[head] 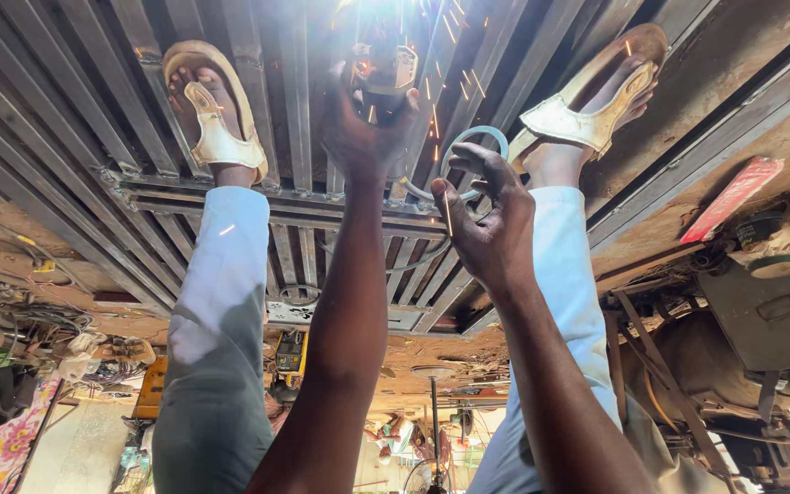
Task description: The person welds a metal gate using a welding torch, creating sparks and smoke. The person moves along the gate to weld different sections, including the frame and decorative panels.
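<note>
Your left hand [363, 123] clamped on sparking grinder [384, 69] at steel grate [230, 206]; right hand [486, 215] curled on grey cable [473, 137]. Cut midway by looks; extent done hidden by glare.

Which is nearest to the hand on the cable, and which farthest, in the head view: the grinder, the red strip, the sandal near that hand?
From the right hand:
1. Sandal, just up and right.
2. Grinder, up left, in the left hand.
3. Red strip, far right.
</note>
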